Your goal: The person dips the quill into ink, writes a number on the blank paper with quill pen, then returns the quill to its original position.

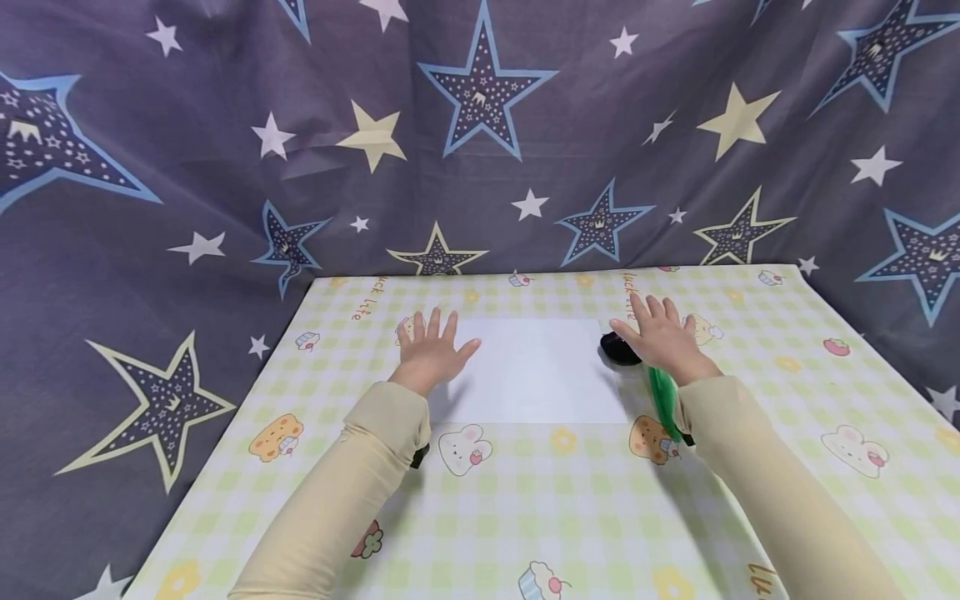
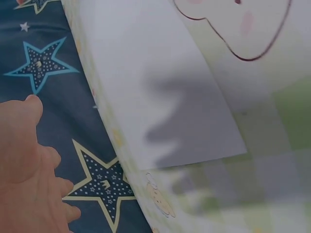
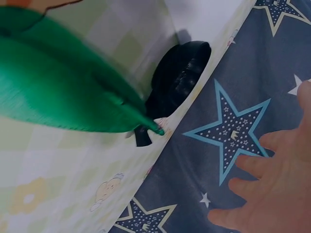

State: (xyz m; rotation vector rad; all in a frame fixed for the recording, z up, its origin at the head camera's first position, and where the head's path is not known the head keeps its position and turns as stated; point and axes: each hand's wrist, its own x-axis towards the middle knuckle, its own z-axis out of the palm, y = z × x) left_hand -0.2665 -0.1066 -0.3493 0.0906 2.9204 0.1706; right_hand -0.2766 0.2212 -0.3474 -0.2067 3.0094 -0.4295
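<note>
Both hands were open, the left hand [image 1: 429, 352] flat beside the white sheet [image 1: 534, 369] at frame centre, the right hand [image 1: 660, 337] over what seemed a black inkpot [image 1: 617, 347] with a green feather [image 1: 663, 402]; pressing evenly would have steadied the sheet.

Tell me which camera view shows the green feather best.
The right wrist view: the green feather fills the upper left, its vane and pointed tip clear beside the round black object. The head view shows only a green strip under the right wrist. The left wrist view shows none of it.

white paper sheet [image 1: 536, 371] lies flat mid-table, w/ green feather [image 1: 663, 400] & black pot [image 1: 618, 347] at its right edge.
</note>
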